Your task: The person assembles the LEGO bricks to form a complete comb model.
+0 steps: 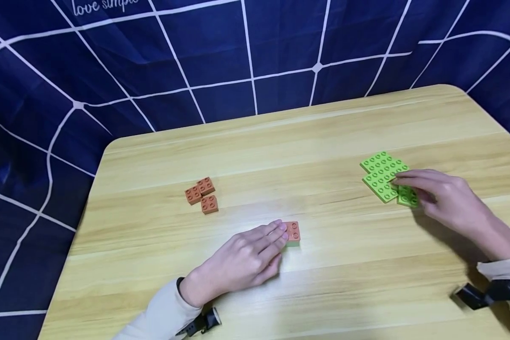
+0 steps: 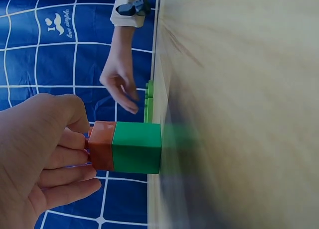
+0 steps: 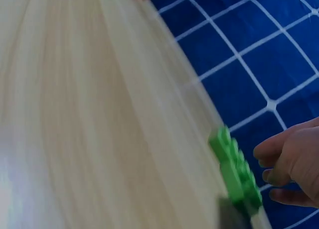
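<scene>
My left hand (image 1: 248,255) rests its fingertips on a brown building brick (image 1: 294,228), which sits on top of a darker green brick (image 2: 137,147). In the left wrist view this two-layer stack stands upright on the table, with the fingers at its brown, studded end. My right hand (image 1: 452,200) hovers over a cluster of light green flat studded bricks (image 1: 382,170), its fingers loosely bent. A gap shows between the right fingers (image 3: 271,152) and those green bricks in the right wrist view, and nothing is held there.
Several brown four-stud bricks (image 1: 209,204) lie grouped at the left of the wooden table (image 1: 306,156). A blue cloth (image 1: 221,52) with white lines hangs behind the table's far edge. Each wrist wears a black strapped camera (image 1: 206,321).
</scene>
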`<state>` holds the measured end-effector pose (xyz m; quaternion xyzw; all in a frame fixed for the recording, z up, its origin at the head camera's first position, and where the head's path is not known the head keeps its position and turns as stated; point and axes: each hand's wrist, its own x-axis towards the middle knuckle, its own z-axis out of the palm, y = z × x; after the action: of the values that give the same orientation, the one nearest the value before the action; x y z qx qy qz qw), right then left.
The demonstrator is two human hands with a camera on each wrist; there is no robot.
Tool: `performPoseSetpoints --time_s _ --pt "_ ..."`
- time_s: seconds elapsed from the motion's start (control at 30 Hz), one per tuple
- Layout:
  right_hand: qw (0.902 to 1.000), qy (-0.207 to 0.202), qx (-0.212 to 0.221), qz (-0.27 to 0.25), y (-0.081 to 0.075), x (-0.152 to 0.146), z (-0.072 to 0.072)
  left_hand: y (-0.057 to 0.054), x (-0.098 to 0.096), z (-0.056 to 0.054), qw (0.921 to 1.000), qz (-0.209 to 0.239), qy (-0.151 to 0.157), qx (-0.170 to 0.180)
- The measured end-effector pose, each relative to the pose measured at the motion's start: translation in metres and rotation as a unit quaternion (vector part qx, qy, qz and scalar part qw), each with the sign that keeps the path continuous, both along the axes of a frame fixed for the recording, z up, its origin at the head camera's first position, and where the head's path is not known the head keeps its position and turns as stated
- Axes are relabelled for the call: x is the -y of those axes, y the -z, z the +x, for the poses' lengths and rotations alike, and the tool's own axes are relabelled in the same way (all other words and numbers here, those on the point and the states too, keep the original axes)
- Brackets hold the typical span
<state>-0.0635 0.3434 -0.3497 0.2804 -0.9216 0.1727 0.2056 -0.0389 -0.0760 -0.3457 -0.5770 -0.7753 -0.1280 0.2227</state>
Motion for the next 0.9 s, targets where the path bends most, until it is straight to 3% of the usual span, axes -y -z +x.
performPoseSetpoints --time_s 0.27,0.53,0.9 --pt "0.9987 -0.011 0.030 0.039 0.012 -0.019 -0.002 0.001 0.000 0.000 1.0000 0.002 0.001 -0.001" --pt "0.9921 0.040 0.071 0.096 0.007 -0.027 0.005 0.002 0.000 0.001 1.0000 0.006 0.004 -0.004" --pt "0.9931 0.059 0.063 0.080 0.001 -0.018 0.017 0.005 0.001 0.000 0.9999 0.008 0.001 -0.008"
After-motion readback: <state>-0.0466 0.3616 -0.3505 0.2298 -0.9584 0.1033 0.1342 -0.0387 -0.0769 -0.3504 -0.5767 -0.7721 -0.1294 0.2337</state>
